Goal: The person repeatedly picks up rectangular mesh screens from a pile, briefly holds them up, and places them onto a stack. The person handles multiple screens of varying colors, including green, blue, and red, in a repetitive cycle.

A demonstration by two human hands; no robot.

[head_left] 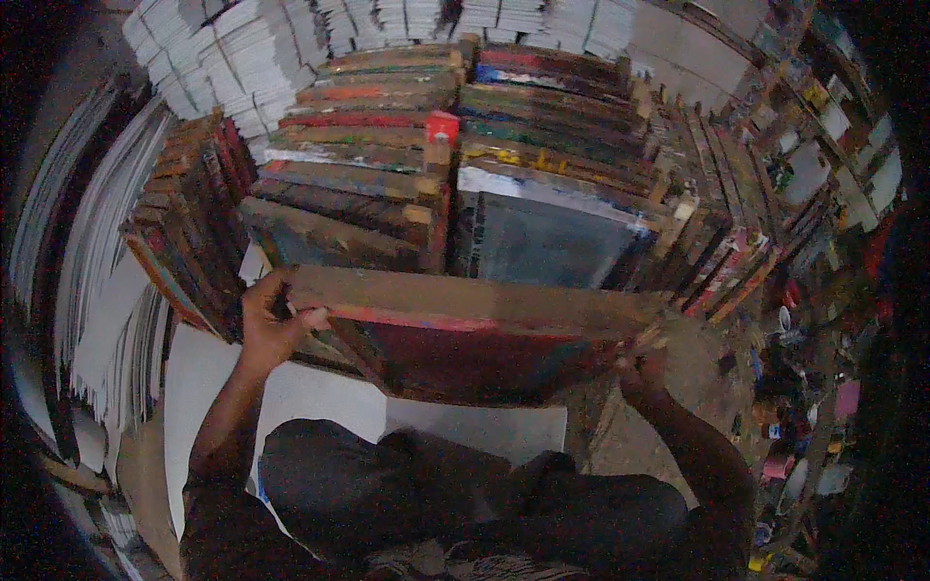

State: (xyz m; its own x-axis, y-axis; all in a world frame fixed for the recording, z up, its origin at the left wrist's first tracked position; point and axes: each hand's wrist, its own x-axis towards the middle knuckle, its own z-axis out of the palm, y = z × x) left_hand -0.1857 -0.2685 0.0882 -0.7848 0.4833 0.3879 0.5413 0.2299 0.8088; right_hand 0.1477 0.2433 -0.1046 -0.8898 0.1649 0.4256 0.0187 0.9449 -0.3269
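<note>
Both my hands grip a wooden-framed screen (475, 358), tilted in front of my knees, with a dark red panel inside a brown wooden border. My left hand (274, 324) is closed on its upper left corner, the thumb over the edge. At the right end my right hand (641, 364) is closed round the frame's side, its fingers dim and partly blurred. Just beyond it stand rows of similar wooden frames; the front one on the right is a frame with a dark grey panel (547, 242). A left row of frames (334, 232) stands beside it.
A white sheet (339, 399) lies under the held screen. Stacks of paper (92, 261) rise at the left, with more paper piles (218, 73) at the back. More frames lean at the left (184, 218) and right (712, 208). Cluttered shelving (804, 426) runs down the right side.
</note>
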